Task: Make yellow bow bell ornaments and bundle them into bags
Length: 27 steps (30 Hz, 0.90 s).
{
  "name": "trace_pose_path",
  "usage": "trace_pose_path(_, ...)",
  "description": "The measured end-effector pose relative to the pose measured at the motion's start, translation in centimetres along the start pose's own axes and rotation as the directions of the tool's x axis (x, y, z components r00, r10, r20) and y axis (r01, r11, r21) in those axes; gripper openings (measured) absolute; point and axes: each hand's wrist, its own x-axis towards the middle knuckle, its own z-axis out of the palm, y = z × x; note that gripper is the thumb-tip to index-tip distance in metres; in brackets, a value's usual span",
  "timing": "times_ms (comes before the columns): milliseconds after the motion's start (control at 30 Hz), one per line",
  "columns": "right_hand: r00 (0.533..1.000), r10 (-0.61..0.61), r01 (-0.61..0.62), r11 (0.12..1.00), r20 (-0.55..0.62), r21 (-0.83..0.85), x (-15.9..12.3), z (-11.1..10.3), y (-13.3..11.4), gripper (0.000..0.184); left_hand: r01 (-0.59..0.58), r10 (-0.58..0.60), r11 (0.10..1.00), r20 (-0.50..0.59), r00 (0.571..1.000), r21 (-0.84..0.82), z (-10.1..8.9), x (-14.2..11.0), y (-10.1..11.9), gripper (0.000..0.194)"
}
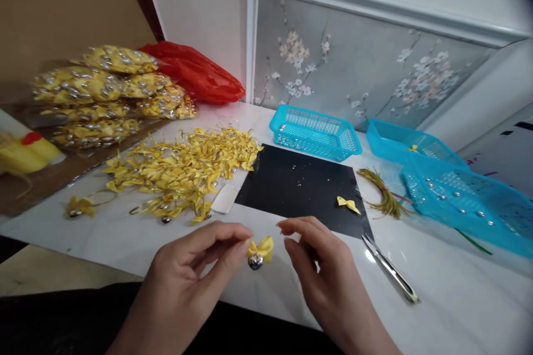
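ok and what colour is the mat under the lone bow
The mat is black, as the head view shows.

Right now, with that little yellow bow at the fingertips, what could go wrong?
The left hand seems to pinch the yellow bow by one side only, with the silver ornament below it, so it might slip or twist. The right hand could bump the pointed metal tool lying beside it. In the heap of yellow bows, the thin loops overlap and may tangle.
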Motion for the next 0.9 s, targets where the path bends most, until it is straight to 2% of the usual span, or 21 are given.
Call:
trace_pose_path(133,0.972,0.169,-0.193,0.97,0.162,0.146,-0.3,0.2,-0.6,0.028,-0.033,0.032,0.997,0.007,0.999,0.066,-0.5,0.0,-0.6,0.007)
trace_pose_path(200,0.953,0.216,-0.257,0.948,0.212,0.189,-0.2,0.8,-0.7,0.034,-0.053,0.052,0.996,0.013,0.999,0.073,-0.5,0.0,-0.8,0.008)
trace_pose_path(333,0.949,0.23,-0.284,0.922,0.216,0.264,0.2,2.1,-0.5,0.034,-0.025,0.025,0.999,-0.005,1.0,0.045,-0.4,-0.2,-1.2,0.012)
trace_pose_path(433,0.952,0.233,-0.284,0.912,0.197,0.295,0.3,2.5,-0.5,0.034,0.033,-0.031,0.999,-0.067,0.997,0.038,-0.8,-0.5,-1.6,0.022)
trace_pose_path(533,0.959,0.222,-0.269,0.911,0.176,0.314,0.3,2.6,-0.8,0.034,0.043,-0.039,0.998,-0.116,0.993,0.038,-1.4,-0.8,-2.0,0.029)
trace_pose_path(633,0.959,0.212,-0.268,0.894,0.188,0.359,0.1,2.6,-1.1,0.033,0.162,-0.161,0.982,0.012,0.987,-0.097,-1.7,-1.2,-2.2,0.036)
trace_pose_path(733,0.944,0.225,-0.298,0.898,0.242,0.324,-0.1,2.6,-1.2,0.035,0.312,-0.289,0.924,0.133,0.948,-0.221,-1.5,-1.4,-2.3,0.045)
trace_pose_path(800,0.928,0.246,-0.318,0.913,0.279,0.255,-0.2,2.7,-1.2,0.037,0.333,-0.303,0.908,0.151,0.941,-0.253,-1.4,-1.3,-2.3,0.047)
trace_pose_path(900,0.913,0.28,-0.343,0.92,0.296,0.188,-0.3,3.0,-1.3,0.04,0.294,-0.263,0.932,0.165,0.951,-0.213,-1.5,-0.9,-2.6,0.042)
